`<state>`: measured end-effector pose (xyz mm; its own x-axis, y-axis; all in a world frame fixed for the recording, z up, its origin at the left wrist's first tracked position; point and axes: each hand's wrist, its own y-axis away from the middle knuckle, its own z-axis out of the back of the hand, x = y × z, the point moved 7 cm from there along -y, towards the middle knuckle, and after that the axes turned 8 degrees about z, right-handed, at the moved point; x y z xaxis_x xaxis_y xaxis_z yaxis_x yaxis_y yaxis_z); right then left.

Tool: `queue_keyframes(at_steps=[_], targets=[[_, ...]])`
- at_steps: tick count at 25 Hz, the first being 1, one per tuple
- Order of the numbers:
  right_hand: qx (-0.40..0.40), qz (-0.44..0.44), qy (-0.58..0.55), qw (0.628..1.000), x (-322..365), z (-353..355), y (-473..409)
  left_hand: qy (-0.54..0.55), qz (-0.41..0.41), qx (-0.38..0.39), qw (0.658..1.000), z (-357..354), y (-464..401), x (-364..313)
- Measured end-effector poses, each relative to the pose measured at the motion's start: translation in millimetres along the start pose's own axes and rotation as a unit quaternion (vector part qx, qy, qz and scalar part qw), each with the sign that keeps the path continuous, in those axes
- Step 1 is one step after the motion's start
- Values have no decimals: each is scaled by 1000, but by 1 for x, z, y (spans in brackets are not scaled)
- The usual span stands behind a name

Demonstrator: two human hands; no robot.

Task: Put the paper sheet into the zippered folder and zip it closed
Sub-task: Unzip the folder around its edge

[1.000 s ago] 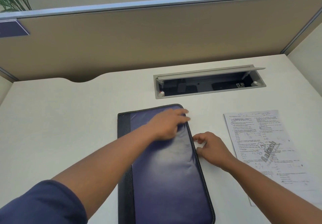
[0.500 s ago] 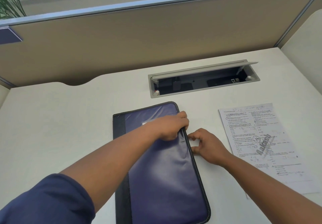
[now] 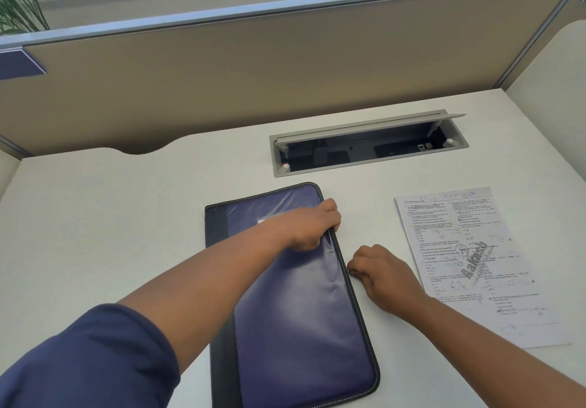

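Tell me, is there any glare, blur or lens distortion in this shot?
Head view: soft glare streaks on the zippered folder; the partition top bows from wide-angle distortion; its left end is motion-smeared; the paper sheet text stays mostly too blurry to read.

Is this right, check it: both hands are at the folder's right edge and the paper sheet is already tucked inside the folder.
Not quite. The head view shows the paper sheet lying on the desk to the right of the folder, not inside. The left hand and right hand are at the folder's right edge.

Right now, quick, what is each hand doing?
Left hand: grips the right edge of the zippered folder.
Right hand: fingers curled at the folder's edge; whether they pinch the zipper pull cannot be told.
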<state>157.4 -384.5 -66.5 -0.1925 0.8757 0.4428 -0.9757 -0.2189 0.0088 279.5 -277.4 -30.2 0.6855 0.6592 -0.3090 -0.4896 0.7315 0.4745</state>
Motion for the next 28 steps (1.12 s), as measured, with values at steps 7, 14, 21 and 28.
queue_keyframes(at_steps=[7, 14, 21, 28], targets=[[14, 26, 8, 1000, 21, -17, 92, -27, 44, -50, 997, 0, 6, 0], [-53, -49, -75, 995, 31, -17, 130, -78, -3, 38, 996, -33, 41, -69], [-63, -68, -102, 990, 29, -19, 136, -16, -49, 117, 992, -77, 70, -108], [-100, -58, -100, 988, 59, -38, 176, 3, -43, 58, 997, -72, 60, -110]])
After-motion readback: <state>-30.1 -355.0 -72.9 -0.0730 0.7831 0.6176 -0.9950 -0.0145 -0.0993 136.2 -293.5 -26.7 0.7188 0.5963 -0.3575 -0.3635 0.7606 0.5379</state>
